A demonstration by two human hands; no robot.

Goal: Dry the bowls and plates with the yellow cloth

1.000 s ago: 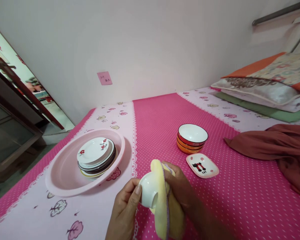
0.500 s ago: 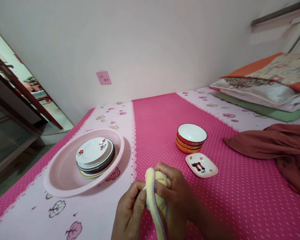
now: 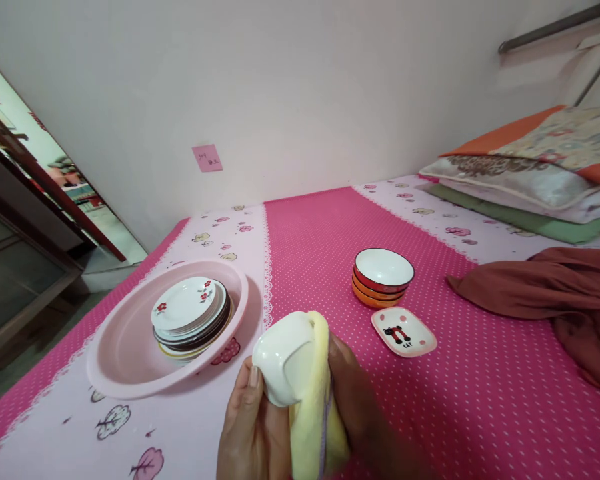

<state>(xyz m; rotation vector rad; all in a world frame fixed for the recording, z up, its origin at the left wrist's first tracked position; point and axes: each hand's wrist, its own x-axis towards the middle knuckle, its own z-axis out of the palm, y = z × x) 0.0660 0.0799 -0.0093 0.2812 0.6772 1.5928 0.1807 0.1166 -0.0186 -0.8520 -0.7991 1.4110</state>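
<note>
A small white dish (image 3: 281,355) is held up with its glossy underside facing me. My left hand (image 3: 255,417) grips its left edge, thumb on the near rim. Draped over the dish's right side is a yellow cloth (image 3: 313,420) with purple edging. My right hand (image 3: 350,387) is closed on the cloth at that side, its fingers partly hidden behind it. Just beyond, to the right, lies a squarish dish with a black cat picture (image 3: 404,332). Behind that dish stands a stack of red and orange bowls (image 3: 381,287) with white insides.
A pink basin (image 3: 110,333) at the left holds a stack of plates (image 3: 183,303). A reddish-brown cloth (image 3: 535,287) lies at the right, below piled pillows (image 3: 525,173). The pink patterned bedspread (image 3: 310,247) reaches the wall, where a pink note (image 3: 207,158) is stuck.
The dish, mostly wrapped in the cloth before, now shows its white underside at the left. The cloth has shifted to its right side, and my hands have turned with it.
</note>
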